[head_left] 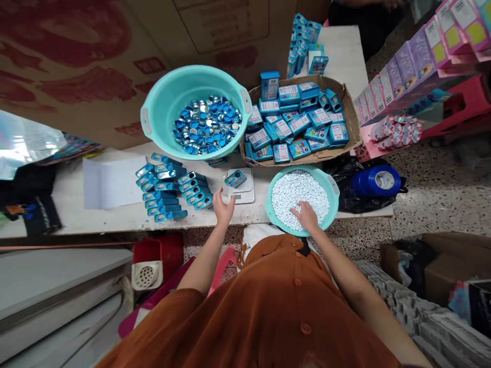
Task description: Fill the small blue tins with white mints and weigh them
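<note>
My left hand point(223, 206) hovers at the front left of a small white scale point(245, 193), thumb and fingers apart, with nothing in it. On the scale lies a blue tin point(235, 178) with a dark round opening. My right hand point(306, 216) reaches into a turquoise basin point(334, 204) of small white candies point(293, 189). Its fingers touch the candies; whether any are held between them I cannot make out. Left of the scale, several blue tins point(163, 189) stand in rows, close to my left hand.
A larger turquoise basin point(161, 102) holds blue and silver caps. Beside it, a cut-down cardboard box point(351, 112) is heaped with blue tins. A blue tape roll point(376, 180) rests on black plastic at right. White paper point(111, 184) lies at left. Pink boxes point(406, 66) line the right.
</note>
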A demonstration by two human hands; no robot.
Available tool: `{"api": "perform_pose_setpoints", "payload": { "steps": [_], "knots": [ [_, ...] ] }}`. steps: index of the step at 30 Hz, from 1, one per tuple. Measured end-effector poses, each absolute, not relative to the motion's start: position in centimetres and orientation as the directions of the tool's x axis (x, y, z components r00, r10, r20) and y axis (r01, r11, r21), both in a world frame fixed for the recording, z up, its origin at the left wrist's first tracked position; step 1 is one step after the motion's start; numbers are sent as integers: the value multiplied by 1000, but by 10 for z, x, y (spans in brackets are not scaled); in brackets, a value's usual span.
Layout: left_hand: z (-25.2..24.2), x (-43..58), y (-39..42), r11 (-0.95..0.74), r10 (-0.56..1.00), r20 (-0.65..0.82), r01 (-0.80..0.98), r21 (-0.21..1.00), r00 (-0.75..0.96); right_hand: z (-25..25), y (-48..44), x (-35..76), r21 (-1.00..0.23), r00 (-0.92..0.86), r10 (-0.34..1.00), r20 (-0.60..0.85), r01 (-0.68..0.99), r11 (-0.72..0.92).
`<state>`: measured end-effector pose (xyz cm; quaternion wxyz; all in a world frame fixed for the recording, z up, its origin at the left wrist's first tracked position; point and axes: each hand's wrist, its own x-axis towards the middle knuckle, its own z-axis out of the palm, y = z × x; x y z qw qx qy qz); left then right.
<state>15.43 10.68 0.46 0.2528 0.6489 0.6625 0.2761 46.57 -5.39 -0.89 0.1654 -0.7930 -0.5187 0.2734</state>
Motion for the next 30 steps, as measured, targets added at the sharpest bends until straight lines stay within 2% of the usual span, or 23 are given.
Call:
{"api": "perform_pose_setpoints", "payload": {
  "steps": [6, 9, 11, 13, 15, 17, 19, 23, 30],
  "knots": [
    [14, 162, 116, -58, 998, 68, 734, 677, 16, -7, -51, 472, -605, 394, 874, -285, 633, -483],
    [12, 154, 101, -44, 999, 40, 733, 679, 23, -3, -46, 480, -717, 534, 804, -259, 452, -531],
    [10, 146, 86, -28, 1000, 10, 724, 689, 29, 1, -41, 484, -812, 649, 689, -322, 185, -554],
    [7, 139, 71, -10, 999, -23, 713, 702, 38, 7, -35, 486, -838, 672, 548, -498, -212, -503],
    [5, 133, 58, 4, 997, -55, 698, 716, 50, 14, -31, 484, -712, 527, 488, -696, -595, -374],
    [3, 129, 50, 7, 994, -79, 676, 737, 76, 23, -27, 478, -519, 336, 526, -781, -818, -249],
    [3, 122, 46, 3, 989, -98, 648, 761, 112, 32, -23, 466, -392, 230, 591, -773, -906, -160],
    [10, 92, 45, 13, 985, -114, 603, 797, 130, 49, -2, 424, -287, 195, 648, -736, -957, -37],
    [20, -25, 48, 127, 968, -229, 584, 801, 103, 62, 52, 332, -237, 227, 668, -709, -968, 77]
  ]
}}
